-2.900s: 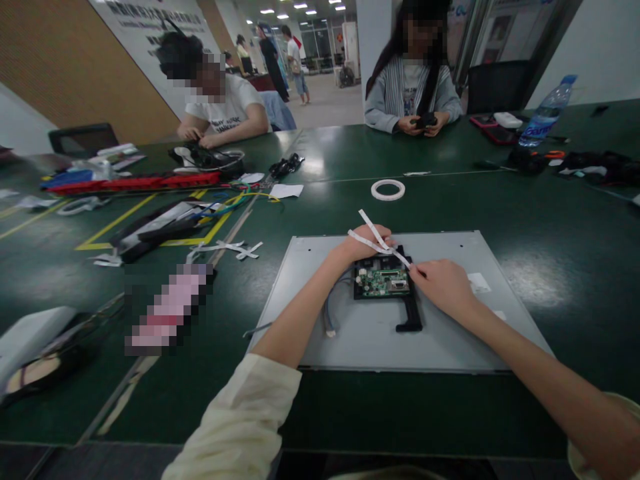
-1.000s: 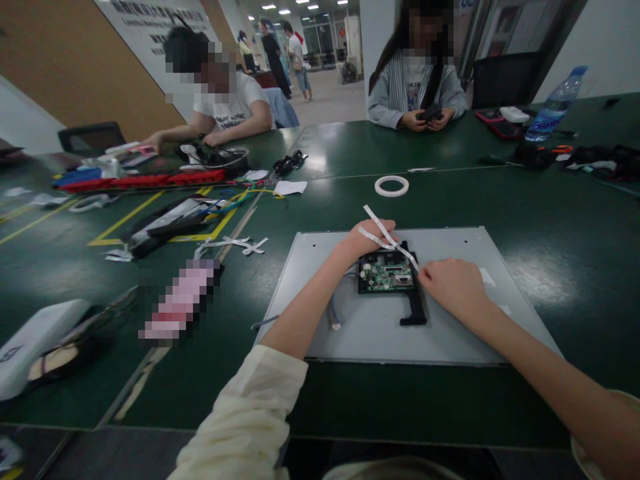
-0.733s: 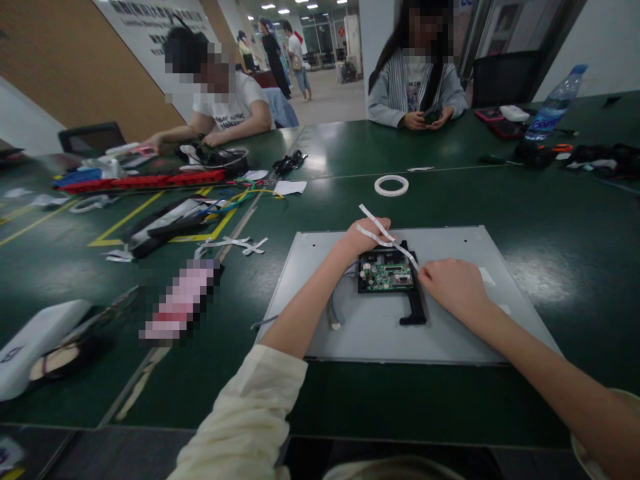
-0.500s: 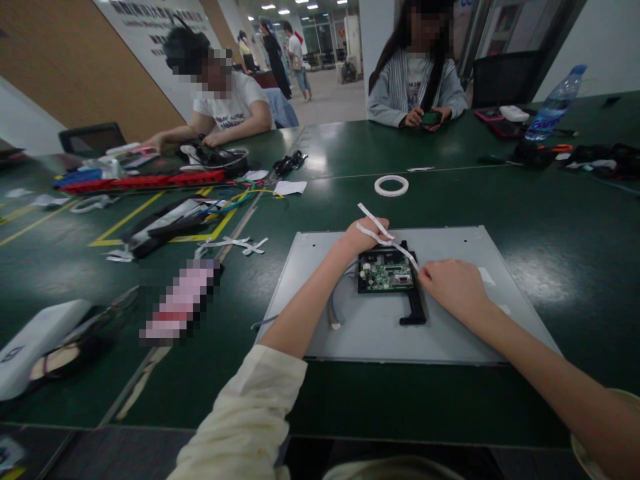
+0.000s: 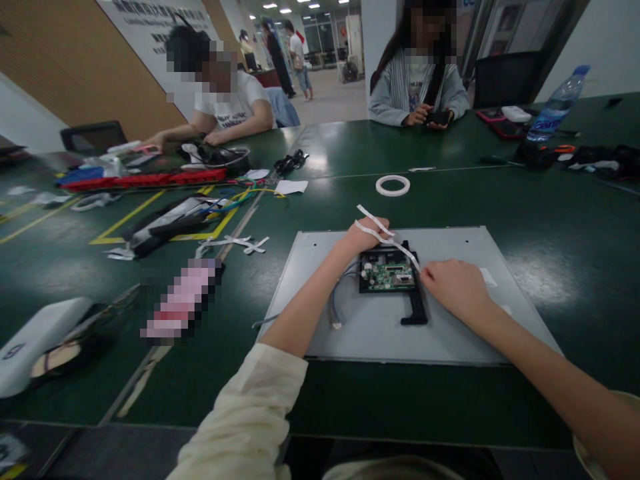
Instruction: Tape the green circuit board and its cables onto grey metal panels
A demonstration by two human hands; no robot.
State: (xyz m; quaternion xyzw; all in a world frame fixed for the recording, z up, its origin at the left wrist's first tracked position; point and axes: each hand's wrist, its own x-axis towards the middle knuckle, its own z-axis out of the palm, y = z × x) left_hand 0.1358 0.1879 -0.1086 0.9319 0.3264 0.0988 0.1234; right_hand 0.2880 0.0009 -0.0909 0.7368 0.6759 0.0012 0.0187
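Observation:
A flat grey panel [image 5: 370, 337] lies on the table before me, with a green circuit board [image 5: 387, 276] in a black bracket [image 5: 416, 308] on top of it. White tape strips [image 5: 401, 247] run above the board. My right hand [image 5: 457, 287] is closed at the right side of the bracket, pinching the lower end of one strip. My left hand [image 5: 367, 233] is closed at the bracket's upper left, with tape across its fingers; its fingertips are partly hidden. Grey cables [image 5: 334, 308] with a connector lie on the panel beneath my left forearm.
A roll of white tape [image 5: 393, 185] lies beyond the panel. Left of it are cut tape pieces [image 5: 245, 244], a blurred phone [image 5: 183, 297] and a white device [image 5: 40, 340]. A water bottle [image 5: 559, 107] stands at the far right. Two people sit across the table.
My hands, the tape and the panel hold nearly the same place; the view has shifted very slightly. Across the table, the person at right has tilted the dark object in their hands.

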